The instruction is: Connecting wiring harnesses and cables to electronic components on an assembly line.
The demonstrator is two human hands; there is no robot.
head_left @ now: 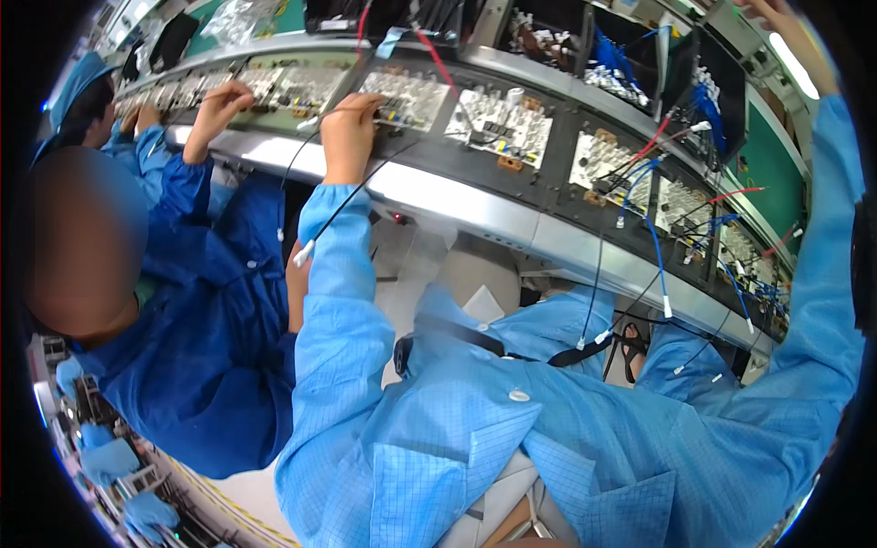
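My left hand [348,137] is closed in a pinch over a white board [406,96] crowded with small clear and pale parts. A thin black wire runs across its fingers; the fingertips partly hide the grip. Another black wire [352,194] slants over my left sleeve and ends in a white connector [305,252]. My right hand [786,26] is raised at the upper right edge, its fingers stretched out and partly cut off. The nearest things below it are black bins [717,78] with blue-wired parts.
Similar boards [502,123] line the black-surfaced line [438,157] with its metal edge [484,205]. Red, blue and black leads [660,265] hang over this edge at the right. A co-worker in dark blue [206,301] sits close on my left, one hand [219,114] above other boards.
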